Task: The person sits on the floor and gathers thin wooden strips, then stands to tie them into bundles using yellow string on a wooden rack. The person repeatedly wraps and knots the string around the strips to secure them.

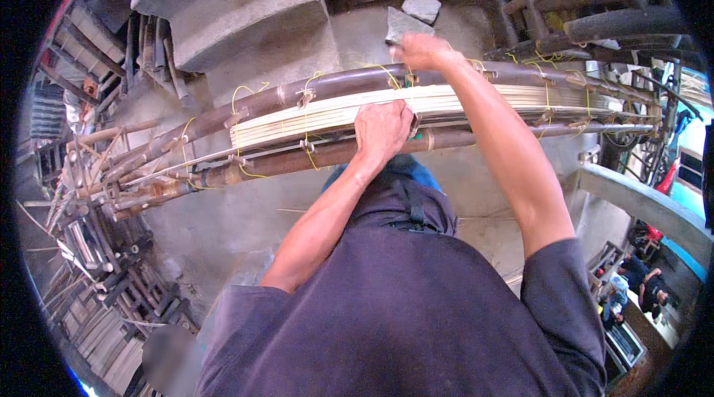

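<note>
The long, pale split strips [282,123] lie from left to right in front of the person, between a far dark pole [338,83] and a near dark pole [271,164]; their long way runs across the body, and both hands are close to their middle. The left hand [383,129] is the nearer one to the strips; it touches them, with its fingers curled, but I cannot tell if it grips them or only presses. The right hand [424,52] is up by the far pole, on the far side of the strips, and its arm crosses over them; its fingers look bent but blurry, so I cannot tell what they hold, if anything. Thin yellow strings [547,95] go around the strips; two gray stones [407,23] sit past the far pole; I can read no writing or brand on the strips or poles.
</note>
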Demonstrator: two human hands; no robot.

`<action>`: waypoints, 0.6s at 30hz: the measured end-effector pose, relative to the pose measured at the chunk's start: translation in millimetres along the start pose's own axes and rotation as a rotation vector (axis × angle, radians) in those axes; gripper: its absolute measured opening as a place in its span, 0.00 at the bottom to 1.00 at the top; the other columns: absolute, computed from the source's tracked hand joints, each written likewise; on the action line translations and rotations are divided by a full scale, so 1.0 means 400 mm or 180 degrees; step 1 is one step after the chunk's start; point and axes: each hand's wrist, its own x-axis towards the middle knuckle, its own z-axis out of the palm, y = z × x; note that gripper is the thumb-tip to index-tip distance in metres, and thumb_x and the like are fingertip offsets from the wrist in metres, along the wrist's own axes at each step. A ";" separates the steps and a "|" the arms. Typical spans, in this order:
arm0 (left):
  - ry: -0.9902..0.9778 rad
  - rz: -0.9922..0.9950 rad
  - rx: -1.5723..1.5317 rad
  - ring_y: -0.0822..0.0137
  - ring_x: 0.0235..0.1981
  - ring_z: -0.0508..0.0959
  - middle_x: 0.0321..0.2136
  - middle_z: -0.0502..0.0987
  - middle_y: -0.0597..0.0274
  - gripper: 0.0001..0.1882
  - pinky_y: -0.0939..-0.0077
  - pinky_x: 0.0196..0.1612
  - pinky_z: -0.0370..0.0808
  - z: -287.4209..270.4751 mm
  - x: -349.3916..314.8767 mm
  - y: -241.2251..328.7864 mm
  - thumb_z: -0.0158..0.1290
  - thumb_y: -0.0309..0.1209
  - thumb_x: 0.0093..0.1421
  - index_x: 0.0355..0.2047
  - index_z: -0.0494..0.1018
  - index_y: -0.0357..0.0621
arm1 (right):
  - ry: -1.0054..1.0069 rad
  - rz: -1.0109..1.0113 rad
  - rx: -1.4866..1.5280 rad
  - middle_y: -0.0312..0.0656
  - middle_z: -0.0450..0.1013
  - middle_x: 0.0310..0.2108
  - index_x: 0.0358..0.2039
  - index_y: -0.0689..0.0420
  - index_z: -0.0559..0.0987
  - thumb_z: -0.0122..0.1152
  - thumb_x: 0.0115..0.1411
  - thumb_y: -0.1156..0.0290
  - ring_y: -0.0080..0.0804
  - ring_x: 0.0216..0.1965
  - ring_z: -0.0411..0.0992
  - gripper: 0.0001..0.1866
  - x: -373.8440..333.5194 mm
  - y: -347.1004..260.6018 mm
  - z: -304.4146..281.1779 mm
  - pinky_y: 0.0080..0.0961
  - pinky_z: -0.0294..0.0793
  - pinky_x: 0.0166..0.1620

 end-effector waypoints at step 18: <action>-0.1730 -0.1568 -0.2078 0.76 0.20 0.64 0.18 0.64 0.73 0.16 0.79 0.24 0.63 0.055 0.378 -0.125 0.46 0.41 0.62 0.22 0.67 0.45 | 0.0181 -0.1191 0.1482 0.47 0.73 0.17 0.28 0.55 0.73 0.51 0.52 0.71 0.48 0.24 0.74 0.04 -0.379 -0.162 0.367 0.45 0.73 0.30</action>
